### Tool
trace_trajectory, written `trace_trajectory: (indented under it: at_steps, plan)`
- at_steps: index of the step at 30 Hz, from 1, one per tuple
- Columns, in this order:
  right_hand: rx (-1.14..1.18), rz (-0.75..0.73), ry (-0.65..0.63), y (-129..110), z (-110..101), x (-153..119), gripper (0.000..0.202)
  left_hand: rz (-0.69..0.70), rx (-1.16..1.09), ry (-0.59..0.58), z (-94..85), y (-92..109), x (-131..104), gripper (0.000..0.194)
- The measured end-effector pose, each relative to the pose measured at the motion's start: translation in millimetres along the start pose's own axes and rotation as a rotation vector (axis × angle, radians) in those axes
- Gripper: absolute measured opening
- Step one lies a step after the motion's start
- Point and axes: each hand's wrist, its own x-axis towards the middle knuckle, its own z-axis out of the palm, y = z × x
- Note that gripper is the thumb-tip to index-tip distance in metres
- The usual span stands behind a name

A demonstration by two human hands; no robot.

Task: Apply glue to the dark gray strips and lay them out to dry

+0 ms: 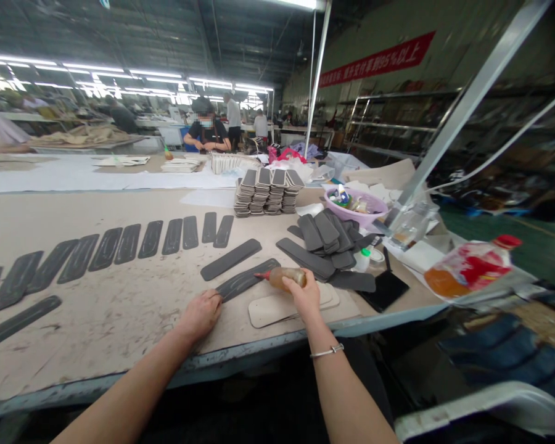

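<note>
My right hand [304, 295] is wrapped round a squeeze bottle [282, 279] of amber glue with a red nozzle, tilted on its side. The nozzle tip is over a dark grey rounded strip [243, 280], which carries shiny lines of glue. My left hand [202, 316] has its fingers closed at the near left end of this strip, holding it on the table. Just behind lies another dark strip [231, 259]. Beige rounded pieces [271, 310] lie below the bottle, partly covered by my right hand.
Several glue-lined dark strips [128, 243] lie in a row to the left. Stacked pieces [269, 192] stand behind, near a heap of dark strips [326, 234] and a purple basin [372, 219]. A large red-capped jug [472, 268] sits at the right edge. A co-worker [207, 132] sits across.
</note>
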Motion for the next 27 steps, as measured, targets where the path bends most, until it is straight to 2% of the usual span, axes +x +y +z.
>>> trace_trajectory:
  at_steps: [2, 6, 8, 11, 14, 16, 18, 23, 25, 27]
  plan:
    - [0.020, 0.003, 0.015, -1, -2, 0, 0.048, -0.002, 0.005, 0.009, 1.5, -1, 0, 0.024]
    - [-0.030, -0.030, 0.165, 1, -14, 8, 0.048, 0.001, 0.018, 0.036, 5.5, -2, -1, 0.025]
    - [-0.085, -0.028, 0.194, 2, -20, 11, 0.047, 0.000, 0.024, 0.037, 5.7, -1, -2, 0.024]
    - [-0.126, 0.003, 0.140, -1, -22, 8, 0.047, -0.007, 0.029, 0.025, 4.2, -1, -1, 0.024]
    - [-0.078, 0.028, 0.022, -7, -16, 1, 0.046, 0.007, 0.025, 0.016, 3.6, -3, 0, 0.024]
    - [-0.004, 0.044, -0.032, -12, -10, -2, 0.046, 0.023, 0.022, 0.018, 3.6, -5, 1, 0.024]
    - [0.100, 0.075, -0.035, -17, -7, -3, 0.046, 0.037, 0.019, 0.024, 2.6, -4, 0, 0.025]
    - [0.480, 0.280, 0.154, -22, -11, 5, 0.046, 0.007, 0.029, -0.001, -8.1, -4, -12, 0.019]
    - [0.616, 0.328, 0.252, -19, -15, 12, 0.047, -0.043, 0.056, 0.003, -15.4, -14, -21, 0.017]
    - [0.710, 0.320, 0.243, -15, -17, 19, 0.044, -0.093, 0.081, 0.015, -25.4, -29, -38, 0.017]
